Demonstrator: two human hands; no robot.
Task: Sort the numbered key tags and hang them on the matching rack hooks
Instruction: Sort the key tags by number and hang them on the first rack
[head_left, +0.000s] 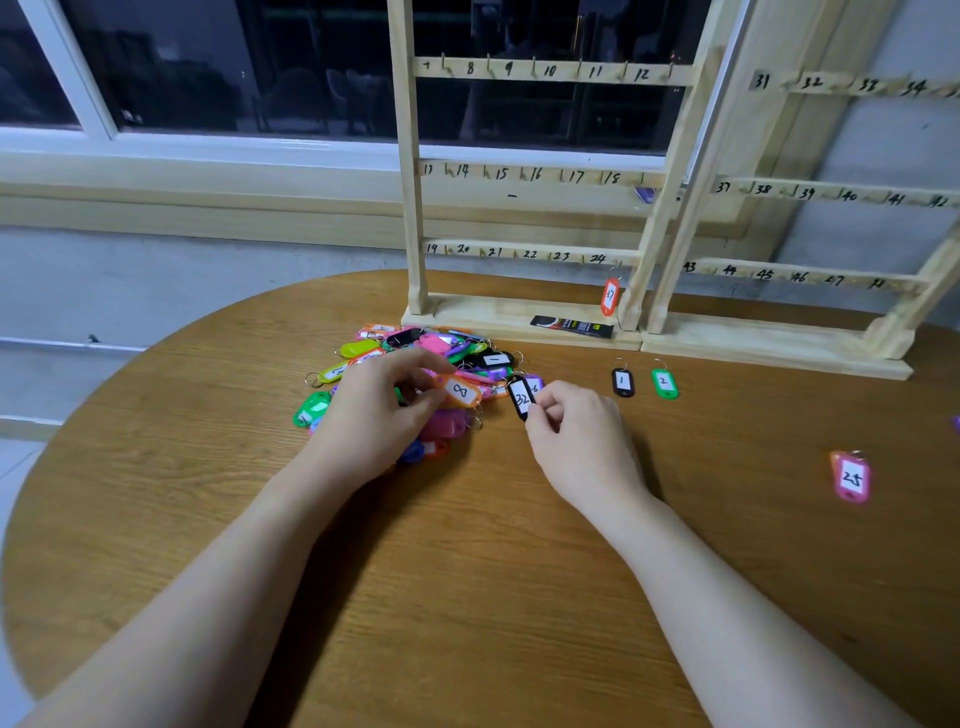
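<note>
We've got our left hand (382, 410) pinching the orange plastic tag marked 8 (460, 391) over the colourful tag pile (415, 358) on the round wooden tabletop (467, 571); right hand (576, 431) grip pinches the black 32 tag (519, 398) beside it.

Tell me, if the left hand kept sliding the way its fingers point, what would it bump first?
Probably the black 32 tag pinched by the right hand. The left hand points rightward, holding the orange 8 tag; depth is uncertain.
</note>
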